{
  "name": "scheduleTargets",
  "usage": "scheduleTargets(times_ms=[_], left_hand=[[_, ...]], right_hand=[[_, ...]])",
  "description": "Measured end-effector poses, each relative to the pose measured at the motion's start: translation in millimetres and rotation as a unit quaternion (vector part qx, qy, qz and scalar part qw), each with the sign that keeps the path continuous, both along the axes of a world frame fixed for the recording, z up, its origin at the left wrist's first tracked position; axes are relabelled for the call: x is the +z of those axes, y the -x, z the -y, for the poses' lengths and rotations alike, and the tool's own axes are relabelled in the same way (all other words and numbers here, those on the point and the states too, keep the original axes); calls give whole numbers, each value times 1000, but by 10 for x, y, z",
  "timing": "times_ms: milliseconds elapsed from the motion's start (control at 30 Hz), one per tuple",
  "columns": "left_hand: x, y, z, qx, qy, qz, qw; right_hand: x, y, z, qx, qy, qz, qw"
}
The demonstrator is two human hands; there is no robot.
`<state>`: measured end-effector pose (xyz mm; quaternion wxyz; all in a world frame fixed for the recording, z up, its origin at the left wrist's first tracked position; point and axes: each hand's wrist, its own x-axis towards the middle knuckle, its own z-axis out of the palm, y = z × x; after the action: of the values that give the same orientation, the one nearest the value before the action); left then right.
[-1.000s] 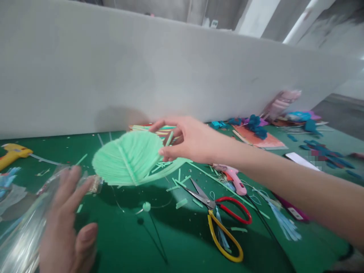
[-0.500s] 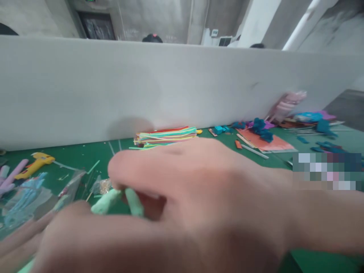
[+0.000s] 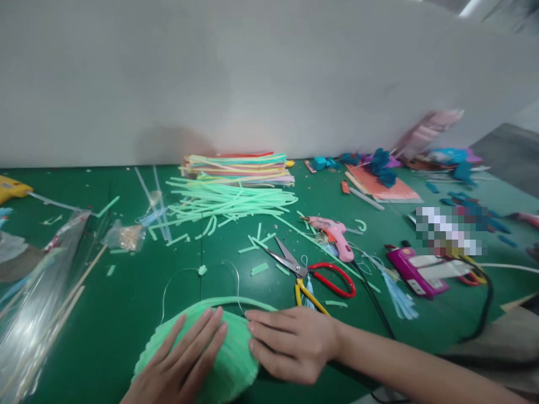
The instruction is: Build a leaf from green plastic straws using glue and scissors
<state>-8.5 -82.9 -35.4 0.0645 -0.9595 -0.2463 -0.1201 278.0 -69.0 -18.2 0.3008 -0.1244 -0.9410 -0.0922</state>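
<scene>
A rounded, ribbed mint-green piece that looks built from pipe cleaners (image 3: pixel 233 359) lies at the bottom of the view, its lower part cut off by the frame. My left hand (image 3: pixel 185 359) rests on it with fingers stretched out flat. At its right edge, my right hand (image 3: pixel 290 342) has its fingers drawn together on a mint-green pipe cleaner (image 3: pixel 256 304) that runs along the top rim. Thin wire (image 3: pixel 165 292) loops up from behind the piece, with a small green tuft (image 3: pixel 202 270) beside it.
Scissors with red handles (image 3: pixel 332 279), yellow-handled pliers (image 3: pixel 309 294) and a pink glue gun (image 3: pixel 334 230) lie to the right. Loose green pipe cleaners (image 3: pixel 236 196) and a colored bundle (image 3: pixel 244 165) sit against the white partition (image 3: pixel 252 84). Clear plastic sleeves (image 3: pixel 59 280) lie left.
The view has tilted down toward the table. My hands, earlier raised close to the camera with pale green pieces at the fingers, are now lower, on the green ribbed piece.
</scene>
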Motion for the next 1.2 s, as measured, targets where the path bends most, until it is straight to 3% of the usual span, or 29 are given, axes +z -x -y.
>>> scheduleTargets(times_ms=[200, 467, 700, 1200], left_hand=[[57, -320, -191, -26, 6, 0, 1000], [55, -325, -169, -15, 28, -3, 999], [31, -309, -154, -15, 32, -13, 999], [40, -313, -134, 0, 57, -25, 998]], right_hand=[[35, -8, -9, -50, 44, 41, 997], [92, -89, 230, -142, 142, 23, 979], [20, -28, 354, -277, 189, -11, 942], [28, -194, 376, -263, 189, 73, 943]])
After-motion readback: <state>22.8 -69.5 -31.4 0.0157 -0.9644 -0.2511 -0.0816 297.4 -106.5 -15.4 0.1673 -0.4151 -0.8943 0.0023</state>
